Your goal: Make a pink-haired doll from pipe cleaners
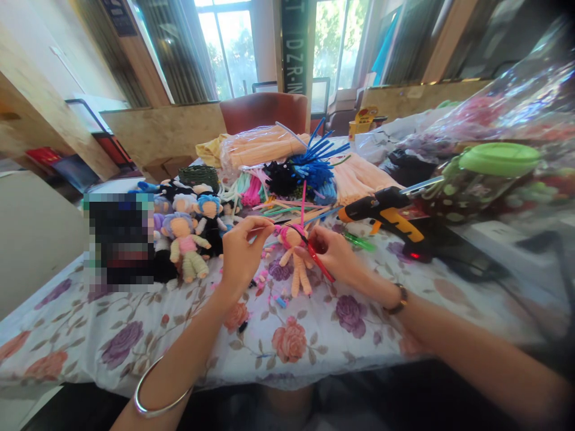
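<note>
1. Doll with bright pink hair lies on the flowered tablecloth, in the space between the two hands. Its long axis runs away from the person, feet toward the near edge and head farther off. The right hand is nearer its body; the left fingertips come close to the hair from the other side.

2. The right hand is closed around red-handled scissors, whose dark blades slant over the doll's head toward the left fingertips. Their exact opening is hard to tell.

3. The left hand is narrow, thumb and fingers drawn together beside the hair. Whether something thin is pinched there, I cannot tell.

4. Peach, ridged and softly fuzzy, the doll's limbs look like wound chenille: slim tubes with rounded ends. A straight pink stem stands up just beyond the head.

5. Small, bright scraps dot the cloth nearby. Similar dolls cluster to the left, with knobbly bodies and coloured hair. Fuzzy blue stems fan out beyond, and a hard black-and-orange glue gun rests to the right.
</note>
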`<state>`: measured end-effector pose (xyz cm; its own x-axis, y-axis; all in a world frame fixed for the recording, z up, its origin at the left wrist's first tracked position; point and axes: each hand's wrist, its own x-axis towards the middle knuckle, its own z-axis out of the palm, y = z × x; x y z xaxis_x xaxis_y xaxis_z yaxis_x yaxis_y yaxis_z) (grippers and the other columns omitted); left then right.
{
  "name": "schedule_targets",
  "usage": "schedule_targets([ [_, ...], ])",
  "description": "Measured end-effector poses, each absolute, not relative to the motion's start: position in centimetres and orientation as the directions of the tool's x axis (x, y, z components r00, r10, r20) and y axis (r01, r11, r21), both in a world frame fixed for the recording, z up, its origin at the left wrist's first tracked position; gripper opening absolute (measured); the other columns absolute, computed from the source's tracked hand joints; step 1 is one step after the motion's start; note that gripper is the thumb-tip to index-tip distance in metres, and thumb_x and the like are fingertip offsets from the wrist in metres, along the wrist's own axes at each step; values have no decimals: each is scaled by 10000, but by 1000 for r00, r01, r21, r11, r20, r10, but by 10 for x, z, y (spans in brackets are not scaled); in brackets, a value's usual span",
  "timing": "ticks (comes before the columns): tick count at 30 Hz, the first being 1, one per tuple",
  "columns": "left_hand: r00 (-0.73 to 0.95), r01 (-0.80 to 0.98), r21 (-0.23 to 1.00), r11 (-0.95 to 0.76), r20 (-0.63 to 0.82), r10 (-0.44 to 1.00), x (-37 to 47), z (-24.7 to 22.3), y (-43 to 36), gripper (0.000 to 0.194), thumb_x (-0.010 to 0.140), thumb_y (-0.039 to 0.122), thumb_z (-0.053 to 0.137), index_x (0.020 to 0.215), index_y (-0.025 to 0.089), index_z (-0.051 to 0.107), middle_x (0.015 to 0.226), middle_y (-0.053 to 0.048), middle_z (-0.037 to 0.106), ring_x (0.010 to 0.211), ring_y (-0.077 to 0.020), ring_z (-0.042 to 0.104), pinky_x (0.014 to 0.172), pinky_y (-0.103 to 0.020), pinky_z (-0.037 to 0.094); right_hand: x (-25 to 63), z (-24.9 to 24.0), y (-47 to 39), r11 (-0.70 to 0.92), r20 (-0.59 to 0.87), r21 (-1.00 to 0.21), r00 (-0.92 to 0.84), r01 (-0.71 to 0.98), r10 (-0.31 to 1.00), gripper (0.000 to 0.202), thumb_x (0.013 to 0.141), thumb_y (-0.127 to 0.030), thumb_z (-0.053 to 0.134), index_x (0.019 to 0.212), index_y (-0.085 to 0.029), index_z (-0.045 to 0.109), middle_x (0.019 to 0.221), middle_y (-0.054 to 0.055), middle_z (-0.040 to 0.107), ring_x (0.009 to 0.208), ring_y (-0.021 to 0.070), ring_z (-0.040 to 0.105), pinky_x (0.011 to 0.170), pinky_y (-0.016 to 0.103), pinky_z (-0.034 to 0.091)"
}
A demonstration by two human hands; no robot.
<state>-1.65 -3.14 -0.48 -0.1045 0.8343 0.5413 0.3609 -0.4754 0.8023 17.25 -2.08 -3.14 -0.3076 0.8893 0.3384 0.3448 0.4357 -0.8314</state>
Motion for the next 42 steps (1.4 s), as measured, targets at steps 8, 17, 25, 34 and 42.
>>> schedule_targets([
  [8, 15, -3, 924, -382, 382, 924, -5, 0, -37, 204, 763, 341, 672, 769, 168, 564, 875, -54, 722, 836, -172, 690, 879, -354, 533, 169, -25, -25, 259, 207, -963, -395, 81, 895, 457, 662, -564, 695, 662, -196, 424, 598, -51, 425, 514, 81, 369, 464, 228, 298],
  [17, 18, -1, 925, -380, 380, 925, -5, -3, -34, 240, 737, 378, 694, 764, 173, 574, 760, -21, 698, 788, -173, 696, 843, -346, 550, 168, -27, -28, 214, 172, -975, -430, 52, 887, 435, 674, -563, 688, 686, -201, 445, 550, -64, 421, 448, 67, 349, 417, 216, 272],
  [25, 22, 7, 928, -371, 371, 928, -4, -2, -35, 227, 742, 364, 691, 759, 166, 581, 756, -29, 700, 783, -175, 698, 828, -338, 553, 167, -28, -28, 297, 248, -953, -399, 64, 883, 435, 693, -529, 692, 642, -191, 422, 577, -54, 409, 495, 71, 344, 452, 218, 273],
  [34, 28, 34, 925, -379, 378, 925, -6, -1, -35, 202, 754, 341, 685, 761, 158, 599, 751, -36, 716, 773, -171, 702, 798, -307, 560, 169, -30, -28, 310, 240, -942, -387, 131, 890, 424, 706, -525, 685, 650, -185, 438, 576, -56, 410, 495, 71, 348, 455, 220, 263],
  [42, 48, 72, 917, -392, 390, 920, -8, -3, -34, 169, 779, 315, 661, 787, 151, 619, 758, -27, 722, 753, -157, 697, 784, -305, 569, 172, -28, -26, 336, 256, -925, -365, 177, 895, 444, 713, -532, 673, 626, -180, 418, 581, -56, 394, 516, 72, 345, 465, 216, 258],
])
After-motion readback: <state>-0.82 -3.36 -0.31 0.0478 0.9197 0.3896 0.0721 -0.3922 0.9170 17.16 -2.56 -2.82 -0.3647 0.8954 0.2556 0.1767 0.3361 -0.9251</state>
